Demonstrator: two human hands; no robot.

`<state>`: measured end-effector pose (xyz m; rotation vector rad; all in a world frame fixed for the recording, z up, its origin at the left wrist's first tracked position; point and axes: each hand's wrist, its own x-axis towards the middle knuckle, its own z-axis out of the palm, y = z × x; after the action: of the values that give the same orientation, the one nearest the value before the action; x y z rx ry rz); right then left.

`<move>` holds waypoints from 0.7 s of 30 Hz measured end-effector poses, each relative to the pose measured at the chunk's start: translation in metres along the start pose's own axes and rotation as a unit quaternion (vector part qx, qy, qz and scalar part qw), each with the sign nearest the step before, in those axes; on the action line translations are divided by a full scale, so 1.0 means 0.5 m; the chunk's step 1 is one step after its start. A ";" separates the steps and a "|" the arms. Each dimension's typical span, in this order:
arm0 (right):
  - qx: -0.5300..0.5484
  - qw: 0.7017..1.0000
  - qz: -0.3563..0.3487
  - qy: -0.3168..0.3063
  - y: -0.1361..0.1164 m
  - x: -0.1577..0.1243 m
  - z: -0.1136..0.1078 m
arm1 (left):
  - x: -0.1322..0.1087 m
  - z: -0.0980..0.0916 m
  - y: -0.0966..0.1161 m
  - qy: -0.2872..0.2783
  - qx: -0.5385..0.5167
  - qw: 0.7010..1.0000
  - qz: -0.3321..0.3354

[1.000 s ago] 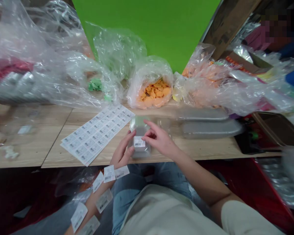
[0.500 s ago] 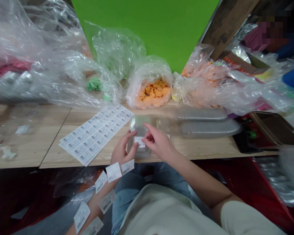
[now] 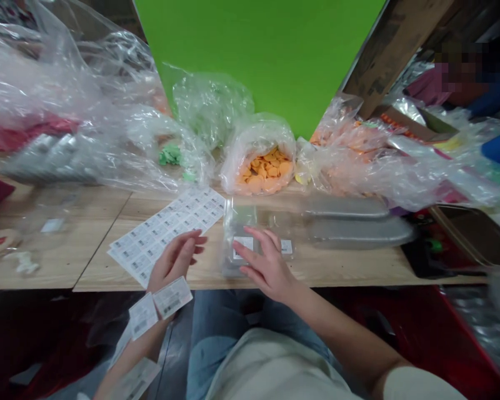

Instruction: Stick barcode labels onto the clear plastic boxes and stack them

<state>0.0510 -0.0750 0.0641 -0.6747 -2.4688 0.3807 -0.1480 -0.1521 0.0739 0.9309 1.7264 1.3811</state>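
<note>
My right hand lies with fingers spread over a clear plastic package. Its fingertips touch a white printed label on that package. Beside it, under the edge of my right hand, is another clear package with a small label. My left hand hovers over the right part of the label sheets, fingers loosely curved and apart, with nothing visible in them. Several loose labels stick to my left wrist and forearm.
Behind the packages stands an open plastic bag of orange discs. Stacked clear trays lie to the right, beside a brown tray. Plastic bags with green pieces sit back left, before a green panel.
My left hand has left the package and moved left toward the label sheets. My right hand's fingers have opened from a pinch on the label and now rest spread on it.
</note>
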 end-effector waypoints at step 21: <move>-0.008 0.993 0.115 0.024 0.085 -0.051 -0.071 | 0.042 0.065 0.070 -0.039 0.249 0.938 0.240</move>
<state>0.1062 -0.0490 0.0649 -0.9693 -2.3570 0.4269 -0.1262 -0.1134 0.1011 1.7574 1.9037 1.1767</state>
